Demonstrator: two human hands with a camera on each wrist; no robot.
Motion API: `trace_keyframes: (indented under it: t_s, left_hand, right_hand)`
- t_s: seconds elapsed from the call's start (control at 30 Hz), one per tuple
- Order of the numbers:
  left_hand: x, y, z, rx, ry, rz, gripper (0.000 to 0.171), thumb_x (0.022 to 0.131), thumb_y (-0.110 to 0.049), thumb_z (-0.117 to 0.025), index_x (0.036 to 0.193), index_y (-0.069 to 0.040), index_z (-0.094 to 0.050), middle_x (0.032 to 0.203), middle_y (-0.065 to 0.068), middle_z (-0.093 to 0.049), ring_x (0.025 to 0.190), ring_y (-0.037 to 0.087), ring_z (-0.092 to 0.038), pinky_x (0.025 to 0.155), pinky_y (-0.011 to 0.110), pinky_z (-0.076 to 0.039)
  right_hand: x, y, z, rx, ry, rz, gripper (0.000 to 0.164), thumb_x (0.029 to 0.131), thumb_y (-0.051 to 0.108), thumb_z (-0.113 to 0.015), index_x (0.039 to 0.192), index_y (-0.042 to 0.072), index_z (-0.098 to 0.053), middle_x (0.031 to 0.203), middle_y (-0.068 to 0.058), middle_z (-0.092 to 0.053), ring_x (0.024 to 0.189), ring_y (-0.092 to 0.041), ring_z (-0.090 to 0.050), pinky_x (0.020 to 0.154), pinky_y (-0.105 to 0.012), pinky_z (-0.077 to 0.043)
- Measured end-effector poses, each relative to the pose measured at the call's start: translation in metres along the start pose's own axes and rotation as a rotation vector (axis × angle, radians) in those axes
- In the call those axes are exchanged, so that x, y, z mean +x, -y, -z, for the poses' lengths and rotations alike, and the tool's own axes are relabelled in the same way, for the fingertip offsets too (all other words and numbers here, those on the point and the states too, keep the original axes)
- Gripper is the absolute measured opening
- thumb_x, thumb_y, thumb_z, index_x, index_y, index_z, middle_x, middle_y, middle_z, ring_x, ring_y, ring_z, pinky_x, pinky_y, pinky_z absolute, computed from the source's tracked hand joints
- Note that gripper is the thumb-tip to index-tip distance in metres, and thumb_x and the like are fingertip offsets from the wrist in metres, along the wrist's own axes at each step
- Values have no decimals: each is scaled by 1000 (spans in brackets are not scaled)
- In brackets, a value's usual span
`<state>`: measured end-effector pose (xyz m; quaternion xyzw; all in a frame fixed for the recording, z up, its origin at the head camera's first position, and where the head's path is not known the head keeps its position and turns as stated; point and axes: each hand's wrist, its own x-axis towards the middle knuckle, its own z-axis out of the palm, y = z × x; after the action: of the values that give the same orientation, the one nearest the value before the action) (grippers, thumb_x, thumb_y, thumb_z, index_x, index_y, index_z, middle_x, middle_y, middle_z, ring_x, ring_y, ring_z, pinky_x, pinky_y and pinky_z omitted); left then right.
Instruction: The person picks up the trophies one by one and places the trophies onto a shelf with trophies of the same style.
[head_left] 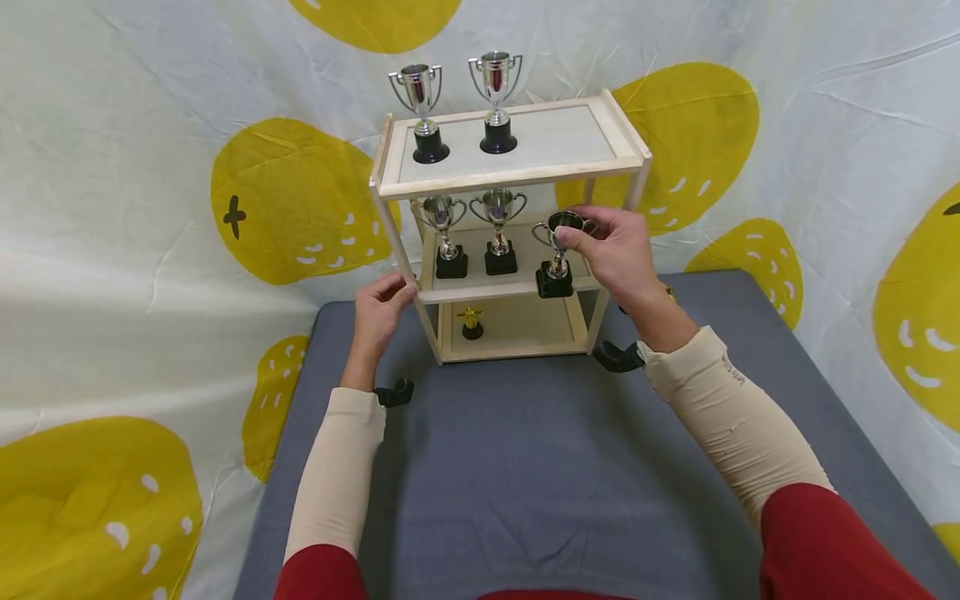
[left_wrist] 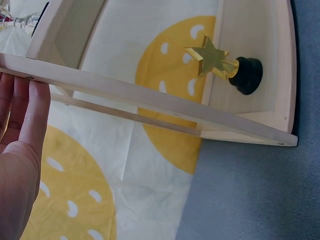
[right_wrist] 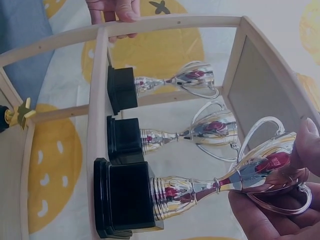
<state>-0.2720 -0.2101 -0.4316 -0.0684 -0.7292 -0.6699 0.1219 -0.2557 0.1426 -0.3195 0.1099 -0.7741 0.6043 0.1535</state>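
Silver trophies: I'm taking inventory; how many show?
5. On the rack: top left trophy, top right trophy, middle left trophy, middle right trophy; held trophy in the right hand. Others may be hidden.

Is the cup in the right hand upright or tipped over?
Upright, or nearly so. In the head view the cup is mouth-up, its black base lowest, with the right hand gripping it near the top.

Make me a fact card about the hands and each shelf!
Left hand: holds the front left post of the pale wooden three-tier rack
Right hand: pinches a shiny silver two-handled trophy with a square black base
Top shelf: two silver trophies with round black bases
Middle shelf: two silver trophies with square black bases
Bottom shelf: one small gold star trophy with a round black base
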Motion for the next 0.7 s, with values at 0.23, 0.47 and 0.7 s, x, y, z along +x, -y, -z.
trace_keyframes:
  t_s: [0.23,0.47,0.7]
  left_hand:
    - [0,-3,1,0,9,11,31,98,-4,-71,124,12,-70,97,-14,-68,95,3,-67,87,15,-59]
    - [1,-2,1,5,11,21,33,98,-7,-72,124,12,-69,99,-14,-67,95,3,-67,86,15,-59]
    - [1,0,1,5,6,13,30,97,-6,-73,122,11,-71,98,-13,-67,93,3,-66,84,15,-59]
  right_hand:
    - [5,-2,-4,35,-4,4,30,92,6,-80,118,-7,-75,79,17,-68,66,-6,-53,60,-17,-47]
    - [7,-1,-5,25,0,-13,33,93,8,-79,121,-8,-73,78,18,-66,65,-7,-48,58,-19,-42]
    - [11,0,-6,10,-4,-29,34,93,11,-80,121,-6,-74,78,18,-65,65,-7,-49,57,-20,-42]
